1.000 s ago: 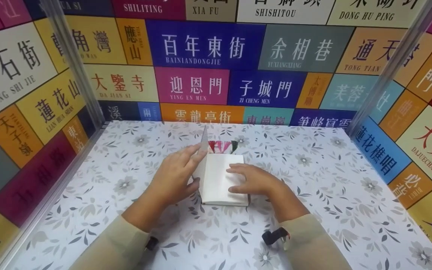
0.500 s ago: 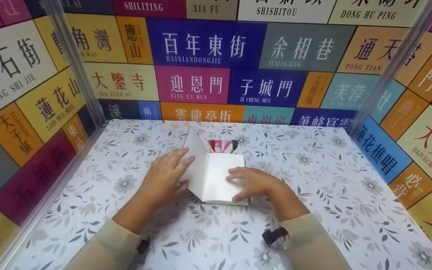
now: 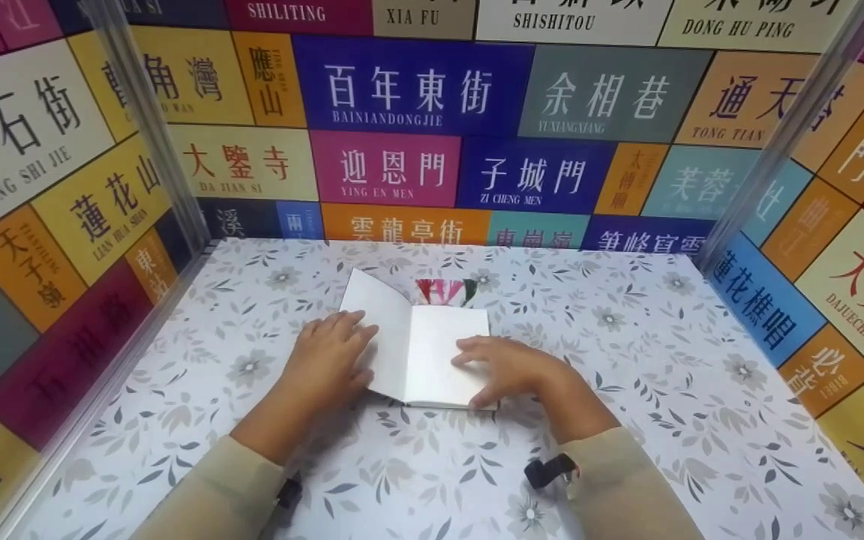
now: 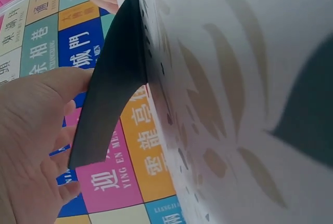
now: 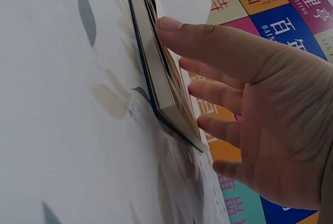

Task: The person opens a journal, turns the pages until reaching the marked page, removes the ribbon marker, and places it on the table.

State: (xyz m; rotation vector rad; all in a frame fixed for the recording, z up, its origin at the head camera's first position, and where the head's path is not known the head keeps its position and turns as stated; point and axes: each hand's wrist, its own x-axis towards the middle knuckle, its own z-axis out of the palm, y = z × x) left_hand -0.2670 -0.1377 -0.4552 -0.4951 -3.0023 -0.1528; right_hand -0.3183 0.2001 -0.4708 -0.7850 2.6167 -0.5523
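A small notebook (image 3: 448,360) lies on the table, its right side a blank white page. The raised cover (image 3: 383,326) leans to the left, with a pale inner face; its dark outer side shows in the left wrist view. My left hand (image 3: 331,349) is at the cover's left edge, fingertips over the inner face. My right hand (image 3: 514,364) reaches over the page from the right, fingers loosely bent, thumb at the lower right corner. In the right wrist view, the thumb (image 5: 208,42) touches the edges of the page block (image 5: 161,68).
Red, pink and green tassels (image 3: 445,291) stick out past the notebook's far edge. A white floral cloth (image 3: 597,315) covers the table. Walls with colourful street-name panels (image 3: 413,86) stand behind and at both sides, with clear corner strips (image 3: 151,127).
The cover has swung from nearly upright to leaning left, exposing its inner face. My left hand has moved left and down with it. The right hand stays over the page, its thumb slightly lower.
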